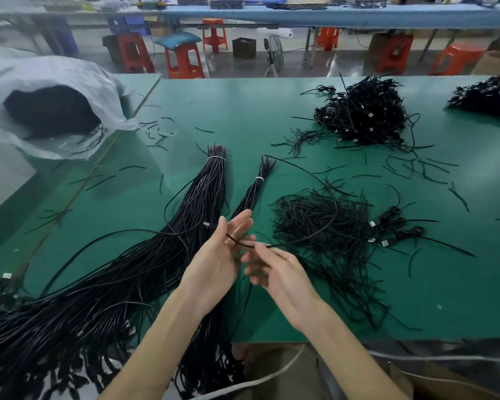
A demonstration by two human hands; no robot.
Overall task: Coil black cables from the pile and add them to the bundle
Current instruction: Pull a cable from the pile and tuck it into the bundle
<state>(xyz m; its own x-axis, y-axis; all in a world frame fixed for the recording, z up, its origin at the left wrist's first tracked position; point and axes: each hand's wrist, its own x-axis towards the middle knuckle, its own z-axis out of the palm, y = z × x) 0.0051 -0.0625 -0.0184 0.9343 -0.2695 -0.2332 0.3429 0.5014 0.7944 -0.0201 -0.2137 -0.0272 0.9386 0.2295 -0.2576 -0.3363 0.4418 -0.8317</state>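
Left hand (pixel 216 255) is up with its palm turned inward and fingers nearly straight. A black cable (pixel 241 243) crosses them, though I cannot tell whether the thumb pins it. Right hand (pixel 273 269) pinches that cable at thumb and forefinger, just beside the left fingertips. From there the cable loops out over a loose tangle of thin ties (pixel 318 226), where its line is hard to follow.

Left of the hands lies the big bundle (pixel 197 203), tied white near its top, its lower end running off frame. A slimmer tied bundle (pixel 254 192) sits beside it. Far across the green table (pixel 243 111) a pile of coiled cables (pixel 364 116) rests; another heap (pixel 487 95) is cut off at the right edge.
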